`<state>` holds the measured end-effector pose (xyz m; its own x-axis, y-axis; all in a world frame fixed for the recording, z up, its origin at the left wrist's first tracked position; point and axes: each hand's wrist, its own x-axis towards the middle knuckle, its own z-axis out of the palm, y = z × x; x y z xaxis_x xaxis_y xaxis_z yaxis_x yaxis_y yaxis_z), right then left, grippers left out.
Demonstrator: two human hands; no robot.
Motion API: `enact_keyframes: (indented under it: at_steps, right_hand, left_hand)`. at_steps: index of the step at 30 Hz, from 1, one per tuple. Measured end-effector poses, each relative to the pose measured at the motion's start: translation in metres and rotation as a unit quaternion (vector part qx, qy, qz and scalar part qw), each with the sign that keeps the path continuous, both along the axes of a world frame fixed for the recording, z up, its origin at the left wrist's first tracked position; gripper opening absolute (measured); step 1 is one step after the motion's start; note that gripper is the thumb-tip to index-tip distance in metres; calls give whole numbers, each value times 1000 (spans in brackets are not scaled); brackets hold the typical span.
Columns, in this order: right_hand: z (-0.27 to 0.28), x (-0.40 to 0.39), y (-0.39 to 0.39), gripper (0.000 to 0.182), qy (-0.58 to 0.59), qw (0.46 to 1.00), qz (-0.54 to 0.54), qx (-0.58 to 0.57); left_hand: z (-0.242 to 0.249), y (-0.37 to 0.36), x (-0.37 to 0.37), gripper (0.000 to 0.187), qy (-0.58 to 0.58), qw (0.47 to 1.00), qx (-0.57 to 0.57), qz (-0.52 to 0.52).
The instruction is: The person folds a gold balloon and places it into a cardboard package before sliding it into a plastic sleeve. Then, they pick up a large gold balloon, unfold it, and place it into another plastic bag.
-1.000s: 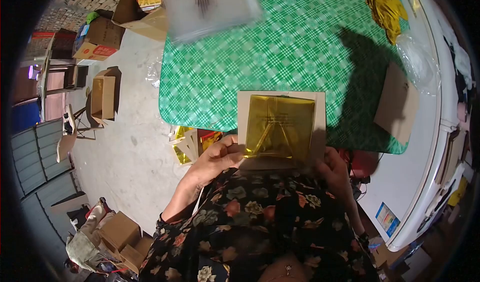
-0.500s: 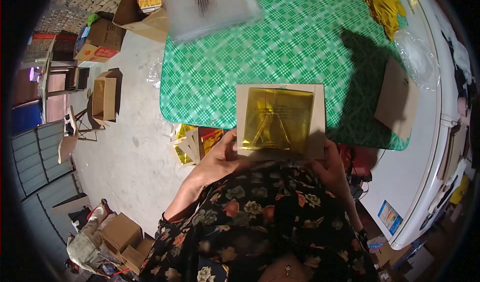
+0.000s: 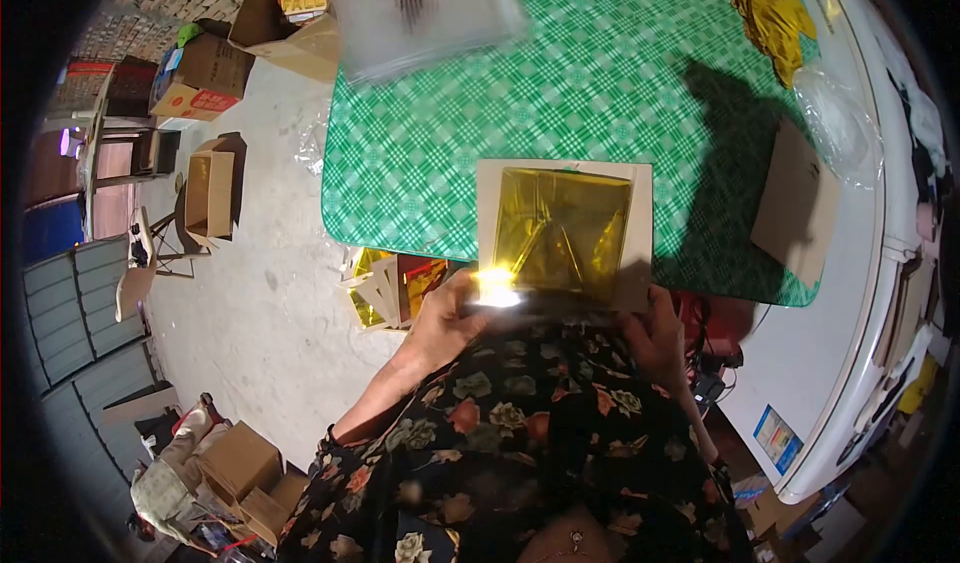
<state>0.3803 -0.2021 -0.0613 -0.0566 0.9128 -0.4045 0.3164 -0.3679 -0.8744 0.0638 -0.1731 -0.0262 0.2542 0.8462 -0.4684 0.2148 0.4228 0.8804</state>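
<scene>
A flat piece of tan cardboard (image 3: 639, 198) lies under a square of shiny gold see-through film (image 3: 585, 228). Creases run across the film, and a bright glare covers its near left corner. My left hand (image 3: 447, 315) grips the cardboard's near left corner, fingers partly hidden beneath it. At the near right edge my right hand (image 3: 658, 331) pinches the same cardboard. The piece is held close to my body, over the near edge of the table with the green checked cloth (image 3: 420, 173).
A stack of clear plastic sleeves (image 3: 430, 13) lies at the table's far left. Another cardboard sheet (image 3: 790, 198) rests at the right, near a white appliance (image 3: 790, 383). Below the table's left edge stands a box of gold film pieces (image 3: 385, 288). Yellow cloth (image 3: 770, 23) lies at the far right.
The cardboard with the film has shifted slightly away from my body and tilted a little. A bright reflection has appeared at the film's near left corner. Both hands keep their hold.
</scene>
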Motion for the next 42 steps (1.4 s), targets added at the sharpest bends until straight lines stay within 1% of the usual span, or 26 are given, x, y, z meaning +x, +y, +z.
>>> enact_keyframes:
  at_steps: [3,7,13,16,19,24,27,28,30,34,36,37,39,40,42]
  right_hand:
    - [-6,-6,0,33,30,999,-29,10]
    - [-5,-17,5,22,90,993,-72,5]
    - [-4,-23,9,10,102,991,-82,19]
    - [-3,-18,9,19,73,997,-38,-1]
    - [12,-26,15,16,97,991,-88,-23]
    - [11,-29,17,12,117,987,-105,-28]
    - [10,-33,17,11,137,983,-116,-27]
    - [9,-34,17,11,144,982,-119,-27]
    - [8,-35,16,10,134,983,-123,-23]
    - [-7,-31,10,9,91,990,-106,28]
    - [-16,-26,7,8,16,994,-94,47]
    - [-18,-25,7,8,-22,994,-87,56]
    - [-17,-26,7,17,-30,992,-109,48]
    - [-15,-26,8,22,-35,991,-120,44]
    - [-12,-24,10,24,-53,991,-110,60]
  left_hand:
    - [6,2,6,24,-51,992,-87,76]
    - [-9,0,0,23,-92,989,-90,79]
    - [-2,5,6,27,-157,975,-91,125]
    - [-7,2,8,30,-179,971,-87,134]
    - [-4,1,14,34,-186,971,-79,130]
    - [-3,2,18,36,-166,975,-84,117]
    - [10,5,25,34,-169,972,-99,126]
    - [7,4,23,32,-145,977,-100,120]
    - [-4,3,19,29,-96,984,-102,106]
    - [-6,2,25,26,-122,973,-113,158]
    - [-6,5,28,26,-133,972,-97,168]
    - [-6,6,28,26,-125,972,-109,166]
    - [-7,9,27,28,-106,972,-132,161]
    - [-9,9,28,29,-113,974,-103,165]
    - [-10,12,32,33,-126,976,-43,172]
